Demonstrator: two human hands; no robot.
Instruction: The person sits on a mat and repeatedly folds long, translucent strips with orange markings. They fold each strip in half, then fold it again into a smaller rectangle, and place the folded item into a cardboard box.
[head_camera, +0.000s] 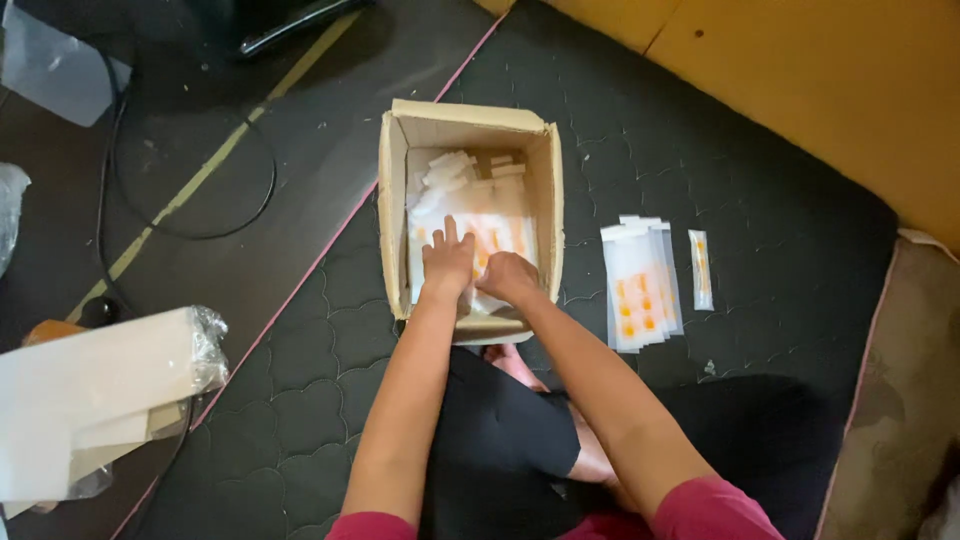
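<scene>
Inside the cardboard box (470, 215) we press our left hand (447, 260) flat, fingers spread, on the clear packets (480, 235) with orange dots. Beside it our right hand (507, 277) curls over the same packets; we cannot tell whether it grips any. Right of the box lie a packet stack (640, 285) and a single narrow packet (700, 268).

Head camera looks steeply down, fairly near, perhaps tilted.
</scene>
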